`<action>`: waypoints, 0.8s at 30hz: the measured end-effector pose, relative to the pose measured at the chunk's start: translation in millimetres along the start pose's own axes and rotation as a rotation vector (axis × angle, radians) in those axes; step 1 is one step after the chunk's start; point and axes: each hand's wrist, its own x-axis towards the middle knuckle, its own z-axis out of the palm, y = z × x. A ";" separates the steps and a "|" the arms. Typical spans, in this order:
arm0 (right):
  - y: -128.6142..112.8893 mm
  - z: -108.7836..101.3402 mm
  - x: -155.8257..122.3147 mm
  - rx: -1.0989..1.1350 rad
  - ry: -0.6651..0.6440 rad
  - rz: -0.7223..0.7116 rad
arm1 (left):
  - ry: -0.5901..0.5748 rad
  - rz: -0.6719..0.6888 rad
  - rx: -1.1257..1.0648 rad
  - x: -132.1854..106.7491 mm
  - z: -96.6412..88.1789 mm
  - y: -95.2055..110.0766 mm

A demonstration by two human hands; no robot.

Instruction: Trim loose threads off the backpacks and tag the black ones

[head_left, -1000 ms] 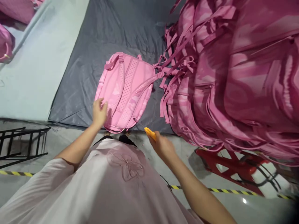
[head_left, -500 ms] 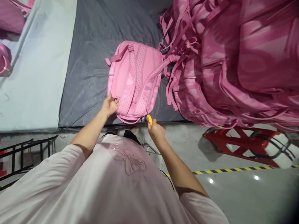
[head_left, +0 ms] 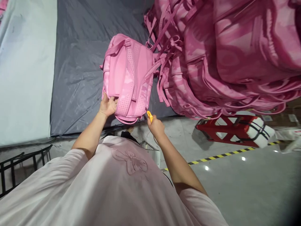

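A pink backpack [head_left: 128, 75] lies strap side up on a dark grey sheet [head_left: 77, 72]. My left hand [head_left: 107, 106] grips its near left corner, fingers closed on the fabric. My right hand [head_left: 155, 126] is closed round a small yellow-handled tool [head_left: 149, 115], whose tip touches the backpack's near right corner. My arms reach forward over my pale pink shirt.
A big heap of pink backpacks [head_left: 223, 53] with dangling straps fills the right side, resting over a red stool [head_left: 225, 130]. A light grey sheet [head_left: 23, 72] lies at left. A black metal rack [head_left: 21, 164] stands lower left. Yellow-black tape [head_left: 221, 156] crosses the floor.
My left hand went from open beside the backpack to gripping its near corner. My right hand brought the yellow tool up to the backpack's edge. The view has shifted rightwards.
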 end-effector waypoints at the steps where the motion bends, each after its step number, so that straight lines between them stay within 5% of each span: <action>1: 6.0 -2.0 -15.1 0.004 -0.007 0.022 | -0.001 0.015 -0.001 1.0 0.0 0.1; 6: 6.1 1.3 -94.4 0.003 -0.116 0.006 | -0.003 0.036 0.028 6.4 -1.6 -1.3; 9: -15.0 13.5 -100.6 -0.012 -0.142 -0.077 | 0.109 0.012 0.153 2.9 1.1 -0.1; 11: -24.9 22.3 -91.5 -0.028 -0.143 -0.076 | 0.314 0.011 0.386 -7.0 7.5 -0.9; 14: -29.6 32.9 -81.0 -0.012 -0.147 -0.052 | 0.494 0.283 1.030 -25.9 22.8 -17.8; 16: -29.7 38.3 -80.5 0.023 -0.153 -0.056 | 0.277 0.466 1.552 -29.5 32.7 -41.6; 19: -28.4 45.0 -83.0 0.068 -0.188 -0.044 | -0.122 0.381 2.162 -10.8 40.3 -79.6; 21: -26.2 47.6 -82.4 0.088 -0.193 -0.009 | -0.178 0.314 2.352 10.5 42.2 -93.4; 24: -23.1 44.2 -77.8 0.128 -0.161 0.015 | -0.157 0.344 2.330 35.5 53.3 -90.2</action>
